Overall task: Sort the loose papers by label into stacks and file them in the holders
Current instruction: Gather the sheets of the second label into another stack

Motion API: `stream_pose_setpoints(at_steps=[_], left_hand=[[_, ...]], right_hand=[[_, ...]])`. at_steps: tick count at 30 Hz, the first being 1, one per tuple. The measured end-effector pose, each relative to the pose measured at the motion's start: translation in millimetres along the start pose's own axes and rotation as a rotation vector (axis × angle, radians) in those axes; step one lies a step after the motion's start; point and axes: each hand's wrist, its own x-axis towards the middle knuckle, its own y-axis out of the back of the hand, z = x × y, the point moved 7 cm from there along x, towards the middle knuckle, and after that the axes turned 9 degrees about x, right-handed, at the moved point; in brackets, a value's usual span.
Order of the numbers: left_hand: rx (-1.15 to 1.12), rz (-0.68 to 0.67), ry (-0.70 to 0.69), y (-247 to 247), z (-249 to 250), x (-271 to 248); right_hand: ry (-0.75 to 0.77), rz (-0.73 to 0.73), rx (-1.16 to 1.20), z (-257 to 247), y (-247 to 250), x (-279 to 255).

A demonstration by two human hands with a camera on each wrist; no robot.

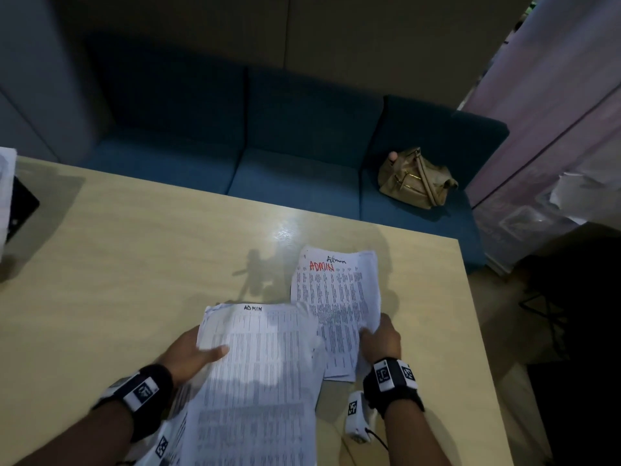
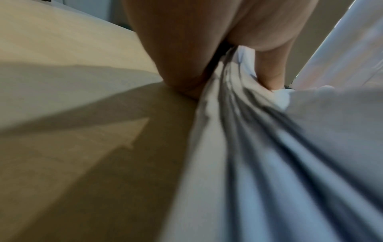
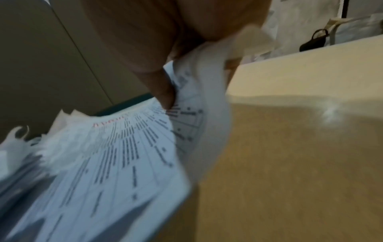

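Note:
A thick bundle of printed sheets (image 1: 255, 375) headed "ADMIN" in black is held above the table's near edge. My left hand (image 1: 191, 353) grips its left edge, thumb on top; the left wrist view shows the fanned sheet edges (image 2: 259, 147) under that thumb. A second stack (image 1: 336, 297), marked "ADMIN" in red and "Admin" in black, lies on the wooden table (image 1: 134, 257). My right hand (image 1: 381, 338) pinches that stack's right edge, lifting it slightly. In the right wrist view my thumb (image 3: 163, 91) presses on those printed pages (image 3: 116, 155).
A blue sofa (image 1: 268, 156) runs behind the table, with a tan handbag (image 1: 416, 179) on its right seat. A dark flat object and white paper (image 1: 16, 203) sit at the table's far left edge. The table's right edge (image 1: 477, 314) drops to dark floor.

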Motion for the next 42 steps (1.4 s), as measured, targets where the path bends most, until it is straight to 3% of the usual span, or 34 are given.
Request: stream_pose_setpoints(at_steps=[2, 6, 9, 12, 17, 20, 25, 30, 33, 37, 42], left_hand=[[0.013, 0.049, 0.036, 3, -1, 0], [0.011, 0.308, 0.176, 25, -2, 4], [-0.038, 0.378, 0.224, 33, 2, 6], [-0.044, 0.356, 0.222, 30, 10, 9], [-0.193, 0.361, 0.180, 23, 20, 5], [-0.249, 0.339, 0.110, 21, 24, 2], [-0.163, 0.262, 0.055, 12, 29, -1], [-0.157, 0.248, 0.045, 4, 33, 2], [-0.172, 0.232, 0.037, 0, 32, 1], [-0.260, 0.195, -0.083, 3, 54, -6], [-0.344, 0.189, -0.249, 7, 91, -14]], right_hand=[[0.083, 0.039, 0.073, -17, 16, -6], [0.304, 0.222, 0.219, -46, 66, -12], [0.307, 0.310, 0.309, -48, 97, -11], [0.296, 0.156, 0.309, -53, 77, -21], [0.160, -0.213, 0.290, -23, -20, -60], [0.119, -0.364, 0.136, -5, -70, -77], [0.374, -0.278, -0.246, -10, -92, -75], [0.438, -0.347, -0.457, -10, -95, -66], [0.436, -0.336, -0.281, -11, -90, -60], [0.245, -0.248, 0.383, -32, -60, -43], [0.388, -0.128, 0.464, -87, -22, -53]])
